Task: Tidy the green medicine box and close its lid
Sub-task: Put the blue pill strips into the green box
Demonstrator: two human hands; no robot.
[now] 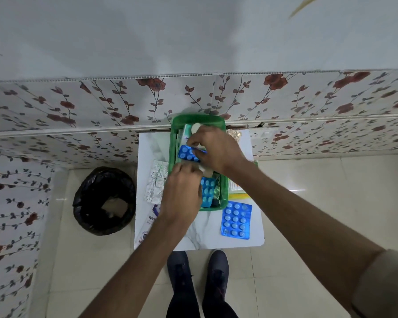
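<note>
The green medicine box stands open on a small white table, against the wall. Both hands reach into it. My right hand pinches a blue blister strip over the middle of the box. My left hand is at the box's near left side with fingers closed on a beige item; what it is I cannot tell. More blue strips stand inside the box near my left hand. A white-green carton sits at the back. I see no lid.
A blue blister sheet lies on the table right of the box. Silver foil strips lie left of it, with a printed leaflet below. A black-lined bin stands on the floor at the left. My shoes are by the table's near edge.
</note>
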